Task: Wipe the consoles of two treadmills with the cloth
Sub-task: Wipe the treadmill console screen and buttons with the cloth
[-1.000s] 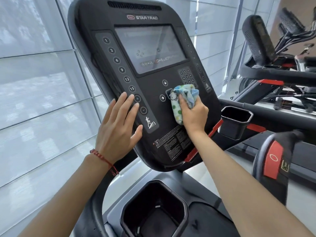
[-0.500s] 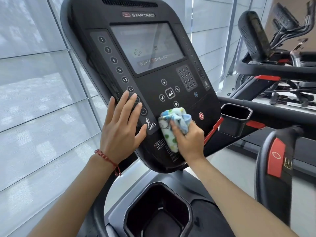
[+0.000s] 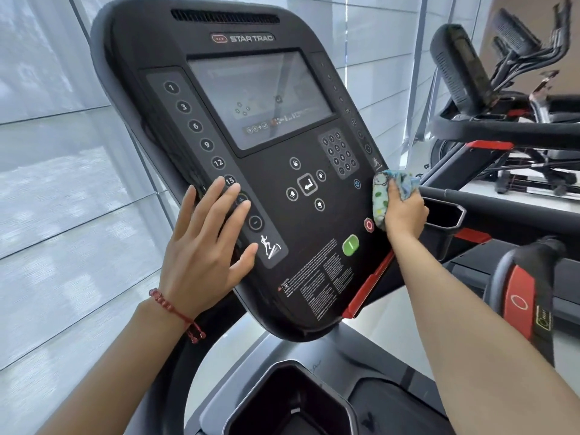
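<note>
Patterned cloth (image 3: 381, 199) (half hidden) under right hand (image 3: 405, 211).

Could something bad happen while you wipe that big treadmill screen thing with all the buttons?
Maybe. The right hand rubs the cloth right beside the red stop button and near the green start button, so a wipe could press one. The left hand lies flat on the left button strip, its fingers over the plus key, and might press it by accident.
</note>
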`<move>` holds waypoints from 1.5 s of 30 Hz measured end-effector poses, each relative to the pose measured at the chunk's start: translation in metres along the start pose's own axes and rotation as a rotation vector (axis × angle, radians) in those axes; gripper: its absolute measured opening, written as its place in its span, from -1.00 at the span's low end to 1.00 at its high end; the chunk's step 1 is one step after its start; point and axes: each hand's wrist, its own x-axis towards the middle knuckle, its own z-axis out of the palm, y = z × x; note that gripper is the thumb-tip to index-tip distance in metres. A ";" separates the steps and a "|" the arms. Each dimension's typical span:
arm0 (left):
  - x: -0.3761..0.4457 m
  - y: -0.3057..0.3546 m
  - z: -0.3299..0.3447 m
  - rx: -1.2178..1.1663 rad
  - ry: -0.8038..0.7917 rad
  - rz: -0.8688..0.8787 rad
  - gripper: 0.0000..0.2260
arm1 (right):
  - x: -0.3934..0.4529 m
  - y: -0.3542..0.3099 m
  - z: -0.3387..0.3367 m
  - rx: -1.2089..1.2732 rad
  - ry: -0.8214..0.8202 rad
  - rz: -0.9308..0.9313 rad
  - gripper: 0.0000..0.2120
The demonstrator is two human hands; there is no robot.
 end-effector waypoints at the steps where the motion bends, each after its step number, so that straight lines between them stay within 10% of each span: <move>1: 0.001 0.000 0.000 -0.002 0.001 0.001 -0.60 | -0.001 -0.002 0.001 0.019 0.013 0.023 -0.55; 11: 0.003 0.001 0.004 -0.005 0.011 -0.008 -0.61 | -0.081 -0.049 0.027 0.189 -0.204 -0.464 -0.75; 25: 0.005 0.000 0.003 -0.007 0.004 -0.005 -0.61 | 0.029 -0.064 0.034 0.097 -0.063 -0.137 -0.58; 34: 0.003 0.001 0.006 -0.035 0.021 -0.017 -0.62 | -0.056 -0.076 0.044 0.227 -0.215 -0.542 -0.75; 45: 0.012 -0.013 -0.001 0.026 0.016 0.028 -0.63 | 0.029 -0.069 0.043 0.137 -0.105 -0.264 -0.61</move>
